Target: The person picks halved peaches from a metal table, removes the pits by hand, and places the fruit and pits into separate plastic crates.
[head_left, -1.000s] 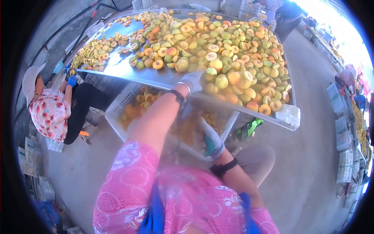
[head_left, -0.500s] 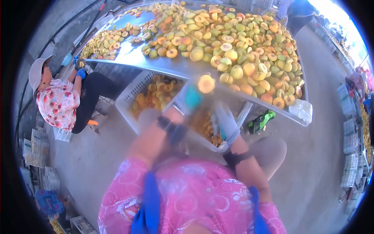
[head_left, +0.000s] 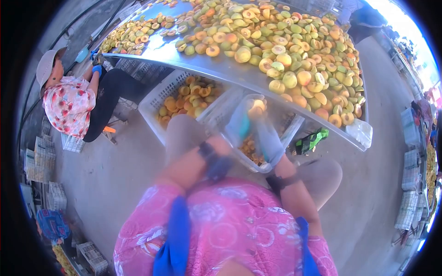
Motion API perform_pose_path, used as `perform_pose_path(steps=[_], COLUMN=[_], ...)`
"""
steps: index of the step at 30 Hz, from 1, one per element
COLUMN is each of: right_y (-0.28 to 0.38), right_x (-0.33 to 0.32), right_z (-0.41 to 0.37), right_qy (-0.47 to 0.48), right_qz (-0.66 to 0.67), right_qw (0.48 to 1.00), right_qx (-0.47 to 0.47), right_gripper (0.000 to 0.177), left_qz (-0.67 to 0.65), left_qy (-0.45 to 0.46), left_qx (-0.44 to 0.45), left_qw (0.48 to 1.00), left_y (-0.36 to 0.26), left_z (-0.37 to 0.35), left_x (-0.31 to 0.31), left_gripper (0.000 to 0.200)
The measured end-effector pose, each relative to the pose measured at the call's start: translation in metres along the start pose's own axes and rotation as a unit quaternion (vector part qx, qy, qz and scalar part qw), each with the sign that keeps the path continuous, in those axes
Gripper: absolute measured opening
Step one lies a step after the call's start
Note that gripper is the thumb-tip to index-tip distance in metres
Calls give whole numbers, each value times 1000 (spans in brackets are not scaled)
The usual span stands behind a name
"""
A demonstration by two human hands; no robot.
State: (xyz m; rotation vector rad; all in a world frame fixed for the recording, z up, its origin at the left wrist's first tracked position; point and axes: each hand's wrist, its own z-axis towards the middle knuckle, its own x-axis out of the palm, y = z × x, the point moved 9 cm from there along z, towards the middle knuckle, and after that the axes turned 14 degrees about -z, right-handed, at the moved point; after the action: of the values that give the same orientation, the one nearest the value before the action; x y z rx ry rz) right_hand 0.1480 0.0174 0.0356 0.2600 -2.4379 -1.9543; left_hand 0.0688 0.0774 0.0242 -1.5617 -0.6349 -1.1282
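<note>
Both my gloved hands are together over the white crate (head_left: 264, 169) between my knees, which has orange pieces in its bottom. My left hand (head_left: 239, 123), blurred by motion, is closed on an apricot half (head_left: 256, 109). Right beside it, my right hand (head_left: 269, 141) meets the fruit; blur hides its fingers and anything in them. Just beyond them, many halved apricots (head_left: 294, 55), green to orange, some with the stone showing, lie heaped on the metal table (head_left: 193, 73).
Left of my hands stands a white crate (head_left: 149, 103) with apricot halves. A black and green bag (head_left: 311, 141) lies to the right under the table's edge. A co-worker (head_left: 69, 101) sits at the left. Stacked crates (head_left: 407, 209) line the right side.
My left hand has moved right and slightly down with the apricot half, coming up against my right hand. The view has shifted slightly.
</note>
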Motion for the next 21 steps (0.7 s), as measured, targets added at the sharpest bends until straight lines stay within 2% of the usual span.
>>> perform_pose_path(steps=[1, 3, 4, 5, 6, 7, 8, 9, 10, 11, 12, 14, 15, 17, 18, 19, 20, 21], right_y=[-1, -14, -5, 9, 29, 21, 4, 3, -2, -7, -21, -28, -13, -14, -18, -26, -25, -23], right_x=[0, -2, -5, -3, -2, 0, 7, 7, 7, 8, 9, 21, 19, 21, 19, 24, 32, 32], right_z=[2, 9, 11, 4, -5, -4, -10, -10, -10, -10, -3, 11, 3, -17, -17, -19, -25, -28], right_qy=[-3, -9, -42, -74, -75, -10, 55, 55, 66, 77, 77, 114, 117, 170, 171, 208, 244, 245], right_qz=[-38, -74, -161, -243, -242, -159, -70, -69, -62, -56, -55, -15, -15, 139, 140, 204, 266, 265], right_qw=[999, 997, 974, 929, 929, 981, 994, 995, 994, 993, 993, 990, 990, 969, 968, 947, 919, 919], right_qx=[-18, -35, -154, -270, -270, -109, 55, 55, 66, 76, 76, -79, -78, 116, 116, 139, 160, 159], right_gripper=[33, 33, 33, 33, 33, 33, 33, 33, 42, 53, 53, 28, 28, 26, 26, 26, 27, 27], left_qz=[-1, -38, -37, -61, -84, -83, -80, -77, -77, 30, 137, 157, 178, 204, 230, 231, 285, 338], left_qy=[2, -73, -73, -64, -55, -55, -56, -57, -57, -65, -73, -75, -76, -76, -74, -75, -67, -58], left_qx=[-3, -12, -14, -22, -30, -31, -68, -105, -105, -31, 43, 15, -12, -28, -45, -44, -46, -48], left_qw=[1000, 997, 997, 996, 994, 995, 993, 990, 990, 997, 987, 985, 981, 976, 969, 969, 955, 938], left_y=[4, 5, 6, 9, 8, 5, 5, 7, 8, -2, -15, -17, -17, -23, -23, -25, -26, -28], left_z=[2, -1, 1, 5, 6, 5, 2, -2, -5, -6, -9, -12, -14, -19, -20, -21, -23, -23], left_x=[0, 1, -4, -13, -12, -14, -4, 5, 12, 16, 22, 29, 33, 47, 50, 49, 50, 51], left_gripper=[44, 45, 45, 46, 46, 46, 46, 46, 46, 39, 33, 36, 39, 41, 43, 43, 45, 46])
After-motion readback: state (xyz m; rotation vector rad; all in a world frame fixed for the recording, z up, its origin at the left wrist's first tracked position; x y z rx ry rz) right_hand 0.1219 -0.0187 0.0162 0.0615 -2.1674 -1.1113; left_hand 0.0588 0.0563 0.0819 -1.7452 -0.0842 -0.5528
